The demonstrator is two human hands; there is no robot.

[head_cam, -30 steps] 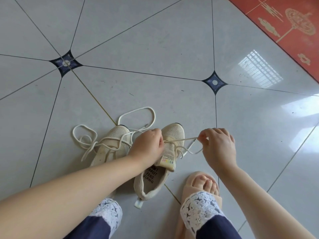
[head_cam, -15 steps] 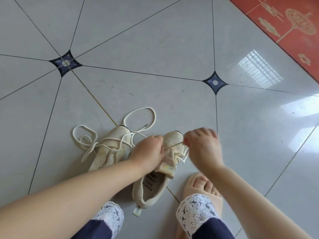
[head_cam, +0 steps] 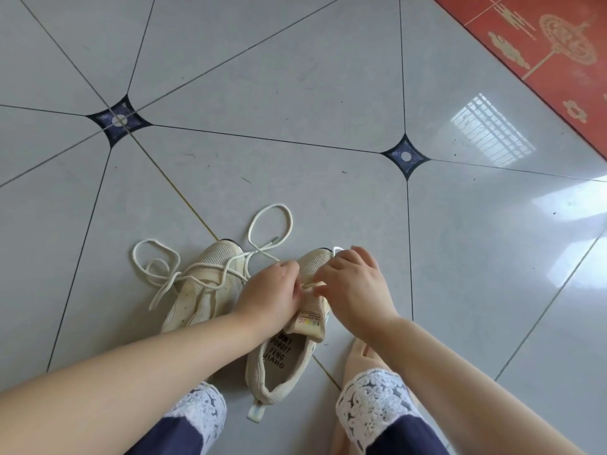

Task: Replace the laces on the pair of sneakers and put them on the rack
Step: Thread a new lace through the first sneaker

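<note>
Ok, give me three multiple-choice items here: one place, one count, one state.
1. Where is the red mat? A top right B between the sneakers C under the hands
2. How many sneakers are on the floor? A one B two C three
3. The idle sneaker's lace is: A bow-tied B loose, looping onto the floor C missing
Key: 1 A, it fills that corner; 2 B, the idle sneaker plus the handled sneaker, whose threaded lace the left hand and right hand pinch; 3 B, open loops lie on the tiles.
</note>
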